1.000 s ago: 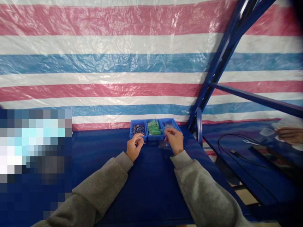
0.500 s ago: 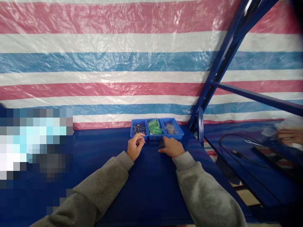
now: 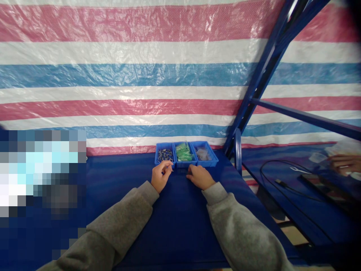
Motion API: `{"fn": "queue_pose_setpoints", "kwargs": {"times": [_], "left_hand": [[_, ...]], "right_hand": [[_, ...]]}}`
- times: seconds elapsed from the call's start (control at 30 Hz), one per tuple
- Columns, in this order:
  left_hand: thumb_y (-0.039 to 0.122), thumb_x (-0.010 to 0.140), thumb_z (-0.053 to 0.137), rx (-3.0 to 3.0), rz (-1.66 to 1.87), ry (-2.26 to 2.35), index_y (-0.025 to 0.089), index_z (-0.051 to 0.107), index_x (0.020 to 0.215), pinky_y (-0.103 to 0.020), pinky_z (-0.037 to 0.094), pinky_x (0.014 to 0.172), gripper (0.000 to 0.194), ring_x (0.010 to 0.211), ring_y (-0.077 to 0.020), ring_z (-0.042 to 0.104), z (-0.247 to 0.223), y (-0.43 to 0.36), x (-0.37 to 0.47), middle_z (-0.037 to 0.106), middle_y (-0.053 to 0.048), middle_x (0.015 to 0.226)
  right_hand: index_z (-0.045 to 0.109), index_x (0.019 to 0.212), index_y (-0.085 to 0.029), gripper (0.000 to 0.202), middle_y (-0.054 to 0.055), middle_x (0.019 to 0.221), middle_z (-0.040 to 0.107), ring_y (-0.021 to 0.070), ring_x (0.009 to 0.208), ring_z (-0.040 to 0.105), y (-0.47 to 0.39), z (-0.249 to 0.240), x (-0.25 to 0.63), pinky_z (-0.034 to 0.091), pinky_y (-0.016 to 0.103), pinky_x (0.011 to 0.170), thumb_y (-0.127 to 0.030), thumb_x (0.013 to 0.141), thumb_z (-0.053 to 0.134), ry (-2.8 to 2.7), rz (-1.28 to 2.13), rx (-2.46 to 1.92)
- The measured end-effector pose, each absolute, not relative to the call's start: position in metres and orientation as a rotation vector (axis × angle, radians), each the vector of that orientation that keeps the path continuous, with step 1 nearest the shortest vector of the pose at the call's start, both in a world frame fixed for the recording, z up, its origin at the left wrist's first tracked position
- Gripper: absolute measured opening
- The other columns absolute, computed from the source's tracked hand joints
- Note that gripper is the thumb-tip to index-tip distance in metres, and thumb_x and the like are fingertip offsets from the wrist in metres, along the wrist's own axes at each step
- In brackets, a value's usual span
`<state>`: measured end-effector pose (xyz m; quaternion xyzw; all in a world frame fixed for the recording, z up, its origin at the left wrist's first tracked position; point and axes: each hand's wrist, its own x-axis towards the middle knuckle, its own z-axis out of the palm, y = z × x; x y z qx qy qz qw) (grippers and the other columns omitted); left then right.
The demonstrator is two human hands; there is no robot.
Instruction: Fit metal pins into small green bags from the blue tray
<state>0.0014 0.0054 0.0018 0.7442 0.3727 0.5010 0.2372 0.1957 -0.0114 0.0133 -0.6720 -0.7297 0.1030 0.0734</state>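
Just beyond the half-curled left hand (image 3: 162, 176) sat a blue bin (image 3: 165, 145) of metal pieces (image 3: 165, 155); beyond the loosely bent right hand (image 3: 201, 177), binned green packets (image 3: 184, 153) and clear bags (image 3: 202, 153). Couldn't tell what either held.

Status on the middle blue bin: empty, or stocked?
Stocked: green items lie piled inside the middle blue bin, between its side walls. How deep the pile goes, this view cannot tell.

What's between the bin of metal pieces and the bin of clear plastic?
In the head view, the middle blue bin, holding green packets, stands between them.
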Motion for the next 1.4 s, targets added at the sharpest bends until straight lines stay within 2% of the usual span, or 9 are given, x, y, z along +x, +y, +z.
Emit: {"fn": "queue_pose_setpoints", "kwargs": {"times": [0.37,0.57,0.93,1.2,1.3,1.4], "left_hand": [[0.029,0.085,0.049,2.051,1.379,1.003,0.016,0.060,0.090,-0.019,0.044,0.053,0.018,0.052,-0.0081,0.052,-0.001,0.007,0.000,0.061,-0.001,0.070],[0.029,0.085,0.049,2.054,1.369,1.015,0.016,0.060,0.089,-0.019,0.043,0.052,0.017,0.051,-0.0081,0.051,0.001,0.006,0.001,0.061,-0.001,0.070],[0.028,0.085,0.050,2.051,1.367,1.012,0.017,0.060,0.089,-0.018,0.042,0.049,0.016,0.049,-0.0072,0.050,0.001,0.007,0.001,0.061,0.000,0.070],[0.029,0.085,0.050,2.073,1.376,1.020,0.016,0.060,0.089,-0.019,0.044,0.054,0.017,0.052,-0.0085,0.053,0.002,0.006,0.001,0.061,0.000,0.069],[0.029,0.086,0.049,2.072,1.382,1.032,0.016,0.060,0.092,-0.019,0.044,0.053,0.018,0.052,-0.0085,0.053,0.003,0.006,0.000,0.062,-0.001,0.071],[0.029,0.086,0.049,2.071,1.399,1.044,0.017,0.060,0.100,-0.019,0.043,0.049,0.022,0.049,-0.0069,0.050,0.005,0.005,0.001,0.065,-0.004,0.083]], "right_hand": [[0.059,0.091,-0.021,0.013,0.002,0.077,0.065,0.0158,0.072,0.060,-0.011,0.005,0.180,0.037,0.023,0.063,-0.028,0.081,0.056,-2.132,0.304,-1.751],[0.062,0.087,-0.021,0.012,0.001,0.072,0.066,0.0155,0.071,0.060,-0.013,0.012,0.178,0.039,0.023,0.068,-0.028,0.082,0.055,-2.040,0.296,-1.668],[0.063,0.076,-0.020,0.010,0.000,0.066,0.066,0.0145,0.064,0.061,-0.011,0.007,0.177,0.042,0.023,0.064,-0.026,0.078,0.055,-1.879,0.419,-1.633],[0.061,0.077,-0.020,0.013,0.001,0.066,0.063,0.0162,0.065,0.059,-0.013,0.013,0.178,0.039,0.024,0.065,-0.019,0.074,0.049,-1.761,0.271,-1.699],[0.061,0.077,-0.020,0.016,-0.001,0.063,0.061,0.0146,0.059,0.056,-0.014,0.013,0.179,0.041,0.024,0.063,-0.016,0.072,0.046,-1.691,0.357,-1.535],[0.060,0.078,-0.019,0.018,-0.003,0.059,0.057,0.0127,0.051,0.053,-0.014,0.012,0.178,0.042,0.023,0.056,-0.018,0.072,0.044,-1.557,0.555,-1.342]]}}
